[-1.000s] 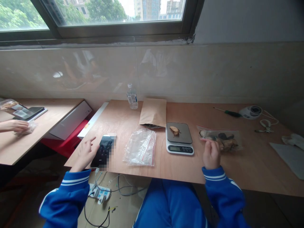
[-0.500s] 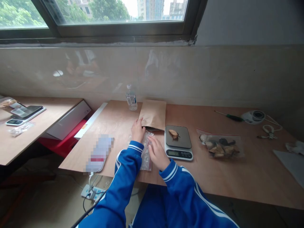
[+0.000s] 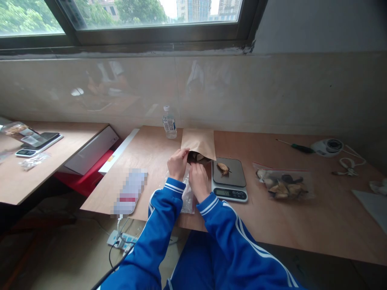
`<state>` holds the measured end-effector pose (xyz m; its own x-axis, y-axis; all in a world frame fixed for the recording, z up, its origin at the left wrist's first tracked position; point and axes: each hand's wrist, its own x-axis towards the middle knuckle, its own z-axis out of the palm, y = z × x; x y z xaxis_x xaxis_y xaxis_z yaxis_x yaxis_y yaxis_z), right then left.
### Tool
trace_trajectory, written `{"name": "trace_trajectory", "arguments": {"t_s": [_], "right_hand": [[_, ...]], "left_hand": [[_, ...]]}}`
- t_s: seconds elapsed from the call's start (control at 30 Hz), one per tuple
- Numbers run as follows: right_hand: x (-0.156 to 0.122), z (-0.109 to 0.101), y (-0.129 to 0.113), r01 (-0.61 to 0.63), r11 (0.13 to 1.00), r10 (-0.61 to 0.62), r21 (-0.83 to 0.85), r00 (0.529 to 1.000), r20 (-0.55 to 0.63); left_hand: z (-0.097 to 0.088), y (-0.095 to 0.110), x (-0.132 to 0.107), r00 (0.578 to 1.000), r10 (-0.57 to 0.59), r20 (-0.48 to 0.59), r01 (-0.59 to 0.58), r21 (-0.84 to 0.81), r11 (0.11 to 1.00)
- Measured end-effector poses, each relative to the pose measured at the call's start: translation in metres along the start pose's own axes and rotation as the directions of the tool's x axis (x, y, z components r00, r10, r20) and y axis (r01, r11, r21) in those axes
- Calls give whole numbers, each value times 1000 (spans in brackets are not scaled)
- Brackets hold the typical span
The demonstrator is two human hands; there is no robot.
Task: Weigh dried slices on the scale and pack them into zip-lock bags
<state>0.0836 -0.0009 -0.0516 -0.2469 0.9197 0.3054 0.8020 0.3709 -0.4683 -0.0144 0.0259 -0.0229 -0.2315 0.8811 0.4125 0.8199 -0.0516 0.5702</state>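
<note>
A brown paper bag (image 3: 198, 139) lies on the table with its mouth towards me, and pale pieces show inside the dark opening. My left hand (image 3: 177, 164) is closed, pinching the upper left edge of the mouth and lifting it. Beneath it, my right hand (image 3: 198, 181) has its fingers drawn together at the lower edge of the mouth; its fingertips are partly hidden there. A clear zip bag (image 3: 189, 197) lies flat under my wrists. To the right stands a kitchen scale (image 3: 237, 177) with one dried tan piece (image 3: 223, 169) on its plate.
A filled zip bag (image 3: 287, 184) lies right of the scale. Farther right are a screwdriver (image 3: 302, 148), a white camera (image 3: 328, 148) and a coiled cable (image 3: 347, 167). A water bottle (image 3: 170, 125) stands behind; a phone (image 3: 130, 193) lies left, plugged into a cable.
My left hand has taken hold of the paper bag's edge and raised it, opening the mouth. My right hand has moved forward from above the clear zip bag to the opening.
</note>
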Motion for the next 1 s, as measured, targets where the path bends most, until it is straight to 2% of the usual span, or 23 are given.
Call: {"name": "trace_trajectory", "arguments": {"t_s": [0.17, 0.3, 0.4, 0.53, 0.67, 0.73, 0.87, 1.0], "right_hand": [[13, 0, 1, -65, 981, 41, -185, 990, -135], [25, 11, 4, -100, 959, 94, -265, 995, -37], [28, 19, 6, -118, 950, 129, -288, 992, 18], [25, 23, 8, -95, 952, 100, -291, 995, 1], [19, 17, 7, -100, 972, 98, -212, 995, -21], [9, 10, 6, -61, 987, 53, -146, 997, -60], [-30, -13, 10, 165, 986, -162, 3, 970, -180], [-78, -42, 35, 260, 958, -220, 117, 934, -280]], "left_hand": [[-2, 3, -14, 998, 8, -62, -4, 55, 998], [0, 1, -21, 996, -18, -88, 21, 30, 999], [5, -1, -24, 995, -46, -93, 39, -71, 997], [11, -1, -28, 991, -56, -120, 29, -216, 976], [11, -1, -28, 986, -77, -150, 31, -286, 958], [10, -4, -27, 983, -84, -163, 31, -304, 952], [9, -12, -21, 983, -91, -157, 29, -361, 932], [12, -24, -8, 981, -114, -158, 56, -332, 941]]}}
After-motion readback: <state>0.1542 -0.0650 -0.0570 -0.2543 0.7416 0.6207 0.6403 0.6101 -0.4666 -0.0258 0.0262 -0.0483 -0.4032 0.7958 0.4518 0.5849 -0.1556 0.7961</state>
